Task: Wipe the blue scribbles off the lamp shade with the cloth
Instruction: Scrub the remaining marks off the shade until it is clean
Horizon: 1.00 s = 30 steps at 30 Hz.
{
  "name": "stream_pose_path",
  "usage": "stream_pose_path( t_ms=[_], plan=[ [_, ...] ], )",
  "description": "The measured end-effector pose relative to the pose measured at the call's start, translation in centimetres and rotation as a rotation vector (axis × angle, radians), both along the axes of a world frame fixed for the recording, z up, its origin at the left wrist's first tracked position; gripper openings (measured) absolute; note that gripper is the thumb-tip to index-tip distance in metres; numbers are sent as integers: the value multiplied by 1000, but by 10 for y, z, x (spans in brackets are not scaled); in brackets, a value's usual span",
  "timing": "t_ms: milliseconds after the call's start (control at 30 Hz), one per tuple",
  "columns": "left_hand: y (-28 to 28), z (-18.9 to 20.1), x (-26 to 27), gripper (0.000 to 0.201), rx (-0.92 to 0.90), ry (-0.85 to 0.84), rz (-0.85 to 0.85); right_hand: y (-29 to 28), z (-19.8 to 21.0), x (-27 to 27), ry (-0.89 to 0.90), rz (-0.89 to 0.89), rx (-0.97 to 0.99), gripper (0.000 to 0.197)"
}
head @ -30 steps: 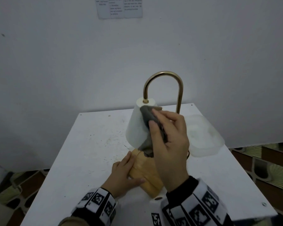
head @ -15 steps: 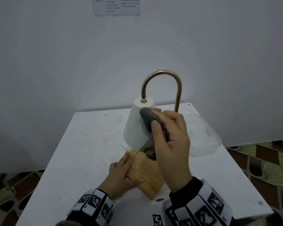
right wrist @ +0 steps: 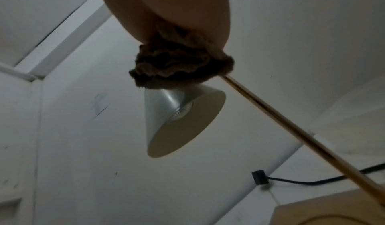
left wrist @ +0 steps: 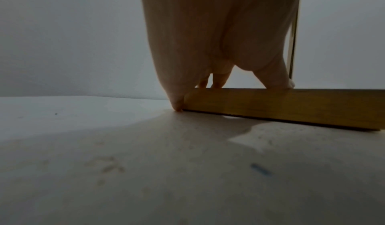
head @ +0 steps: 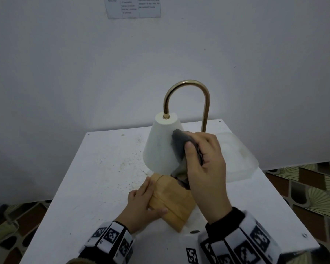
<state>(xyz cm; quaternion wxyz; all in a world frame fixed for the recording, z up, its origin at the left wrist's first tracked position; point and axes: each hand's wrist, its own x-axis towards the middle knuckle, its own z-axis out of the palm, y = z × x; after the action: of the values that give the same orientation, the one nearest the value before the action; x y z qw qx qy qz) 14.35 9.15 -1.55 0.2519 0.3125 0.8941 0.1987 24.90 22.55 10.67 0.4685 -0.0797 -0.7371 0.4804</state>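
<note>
On the white table [head: 88, 187], near its middle, stands one lamp with a white cone-shaped lamp shade [head: 159, 147], one curved brass stem [head: 187, 86] and one pale wooden base [head: 171, 199]; no blue scribbles can be made out on the side of the shade that faces the head camera. One grey cloth [head: 178, 147] lies bunched against the shade's right flank, gripped by the right hand [head: 206, 168] with thumb and curled fingers around it. The left hand [head: 141, 204] rests flat, fingers straight, on the near left side of the base. One clear plastic lid [head: 238, 159] lies on the far right of the table. Compared with half a second ago, the cloth and right hand sit slightly lower on the shade, while the left hand has stayed on the base.
</note>
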Motion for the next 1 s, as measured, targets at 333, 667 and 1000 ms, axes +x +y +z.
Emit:
stream_pose_path(
  t_ms=[333, 667, 1000],
  plan=[
    [0, 1, 2, 96, 3, 7, 9, 1, -7, -1, 27, 56, 69, 22],
    [2, 2, 2, 97, 6, 4, 15, 0, 5, -16, 85, -34, 117, 23],
    [9, 9, 11, 91, -68, 97, 17, 16, -13, -11, 70, -85, 103, 24]
  ],
)
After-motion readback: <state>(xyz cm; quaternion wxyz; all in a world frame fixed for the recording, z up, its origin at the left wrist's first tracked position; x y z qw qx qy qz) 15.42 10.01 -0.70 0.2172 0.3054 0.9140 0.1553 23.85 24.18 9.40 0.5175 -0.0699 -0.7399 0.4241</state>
